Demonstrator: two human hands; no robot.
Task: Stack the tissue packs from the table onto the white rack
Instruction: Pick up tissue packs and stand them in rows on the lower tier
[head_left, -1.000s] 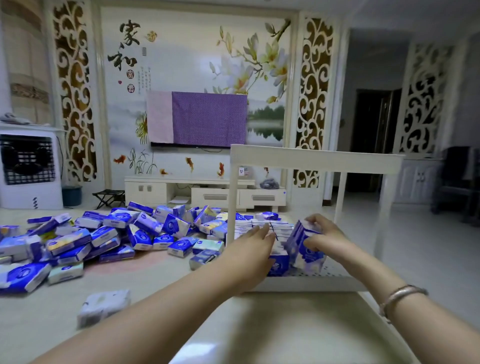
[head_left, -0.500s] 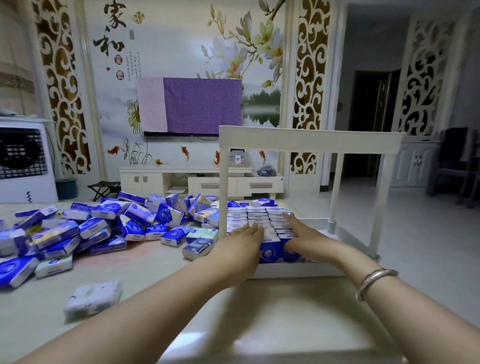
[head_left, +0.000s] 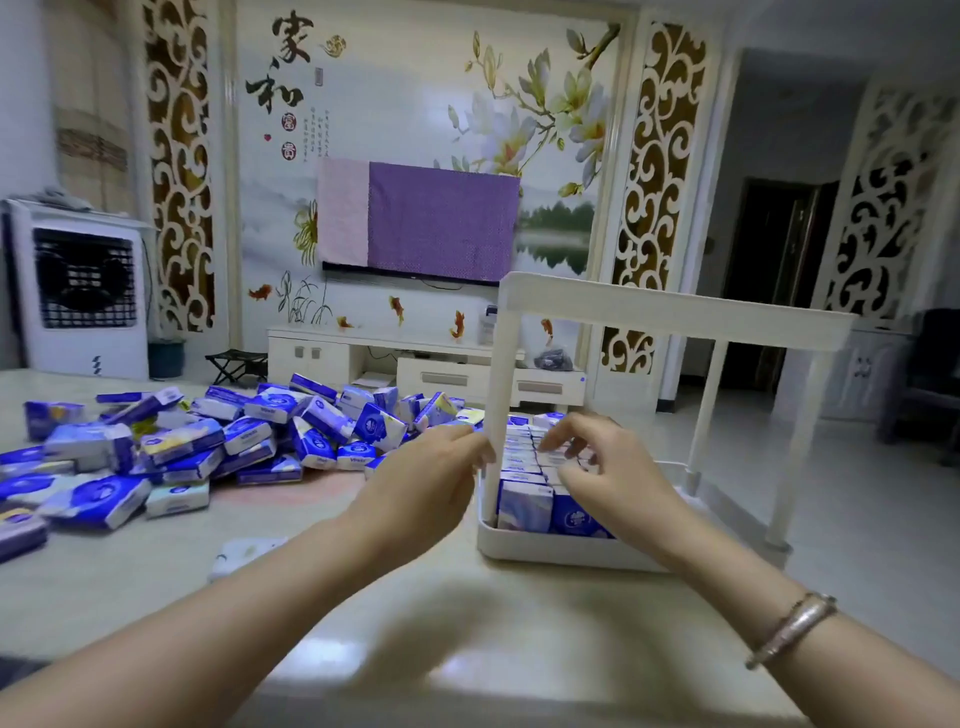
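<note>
A white two-tier rack (head_left: 561, 551) stands on the table at centre right. Its lower tray holds rows of blue and white tissue packs (head_left: 524, 505) standing on edge. A big loose heap of tissue packs (head_left: 249, 441) lies on the table to the left. My left hand (head_left: 421, 488) hovers just left of the rack's front-left post, fingers apart, holding nothing. My right hand (head_left: 608, 467) is inside the rack over the stacked packs, fingers spread and resting on their tops, with nothing gripped.
One white pack (head_left: 244, 556) lies alone on the table near my left forearm. The rack's top shelf (head_left: 675, 312) spans above my right hand. Beyond the table are a TV cabinet (head_left: 415, 364), a covered television and an air cooler (head_left: 78, 291).
My right hand set the pack it held into the front row, pressed it down, then lifted over the rows. My left hand drew back to the left of the post.
</note>
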